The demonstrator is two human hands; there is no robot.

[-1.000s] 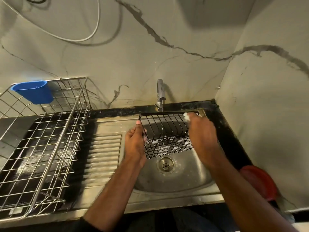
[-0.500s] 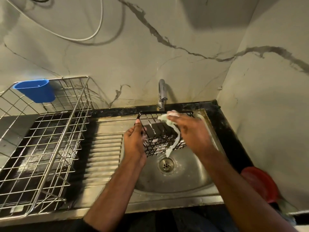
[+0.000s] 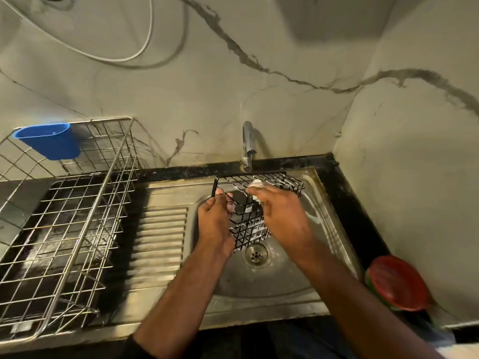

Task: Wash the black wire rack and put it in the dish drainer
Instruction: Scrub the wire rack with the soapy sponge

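A marble-veined wall backs a steel sink (image 3: 293,288) at frame centre. Above the drain, the left hand (image 3: 215,224) curls round the black wire rack (image 3: 259,200) at its left edge, likely steadying it so suds drip into the basin. The right hand (image 3: 282,216) pinches a soapy white cloth (image 3: 255,183) against the wires. The dish drainer (image 3: 64,229) waits at left.
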